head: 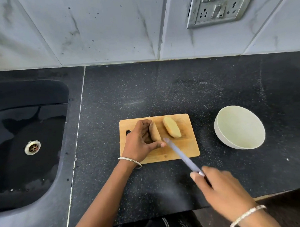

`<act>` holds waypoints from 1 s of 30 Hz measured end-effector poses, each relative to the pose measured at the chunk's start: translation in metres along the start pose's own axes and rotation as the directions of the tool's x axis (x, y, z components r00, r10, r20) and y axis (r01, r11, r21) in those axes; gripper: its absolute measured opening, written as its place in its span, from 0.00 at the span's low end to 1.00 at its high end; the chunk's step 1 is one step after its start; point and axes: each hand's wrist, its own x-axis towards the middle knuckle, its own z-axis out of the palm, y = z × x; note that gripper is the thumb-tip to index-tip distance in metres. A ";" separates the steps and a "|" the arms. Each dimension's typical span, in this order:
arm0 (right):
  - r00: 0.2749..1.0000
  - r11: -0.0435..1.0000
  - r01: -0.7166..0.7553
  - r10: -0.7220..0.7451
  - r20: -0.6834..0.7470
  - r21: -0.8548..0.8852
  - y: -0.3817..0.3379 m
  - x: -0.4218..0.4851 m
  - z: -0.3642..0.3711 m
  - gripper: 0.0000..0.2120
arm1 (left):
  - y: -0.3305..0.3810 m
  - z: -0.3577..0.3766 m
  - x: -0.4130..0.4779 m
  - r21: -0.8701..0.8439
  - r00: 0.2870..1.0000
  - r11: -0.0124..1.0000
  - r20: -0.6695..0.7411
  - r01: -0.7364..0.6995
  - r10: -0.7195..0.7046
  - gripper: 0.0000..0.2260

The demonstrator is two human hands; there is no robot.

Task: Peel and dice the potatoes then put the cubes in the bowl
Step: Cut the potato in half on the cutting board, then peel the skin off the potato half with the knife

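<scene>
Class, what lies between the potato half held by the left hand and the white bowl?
The head view shows the other potato half on the cutting board, then bare black countertop before the bowl.

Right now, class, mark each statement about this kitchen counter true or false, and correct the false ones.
1. The left hand holds the left potato piece on the cutting board. True.
2. The bowl holds potato cubes. False: it is empty.
3. The right hand grips a knife. True.
4. The bowl stands between the cutting board and the sink. False: it stands right of the cutting board; the sink is on the left.
5. The right potato piece lies on the cutting board, in neither hand. True.
</scene>
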 end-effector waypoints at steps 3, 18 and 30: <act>0.983 0.999 -0.006 0.016 -0.184 0.052 0.002 0.029 -0.013 0.19 | 0.003 -0.002 0.003 0.179 0.999 0.983 0.036 -0.030 0.024 0.45; 0.940 0.854 0.012 0.168 -0.297 0.521 -0.038 0.145 0.030 0.20 | -0.003 -0.003 -0.008 0.188 0.999 0.981 -0.026 -0.042 0.047 0.41; 0.728 0.979 0.047 0.103 -0.678 0.198 -0.008 0.136 0.020 0.17 | 0.017 0.002 0.000 0.618 0.998 0.785 0.060 -0.032 -0.006 0.45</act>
